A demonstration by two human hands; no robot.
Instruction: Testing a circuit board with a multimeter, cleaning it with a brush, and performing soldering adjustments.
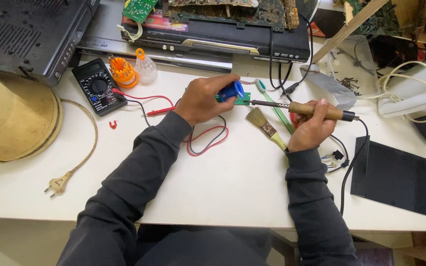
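My left hand [202, 100] grips a blue tube-shaped tool [231, 91] and presses it down on a small green circuit board [243, 100] at the middle of the white table. My right hand [312, 129] holds a soldering iron [316, 110] by its wooden handle. The iron's metal tip points left and meets the board's right edge. Its black cord runs off the handle's right end and down over the table.
A brush [266, 127] and a green toothbrush [275, 106] lie between my hands. A black multimeter [98, 92] with red and black leads, an orange bit holder [123, 72], a small bottle [145, 67], stacked players at the back and a black panel [403, 180] surround the work.
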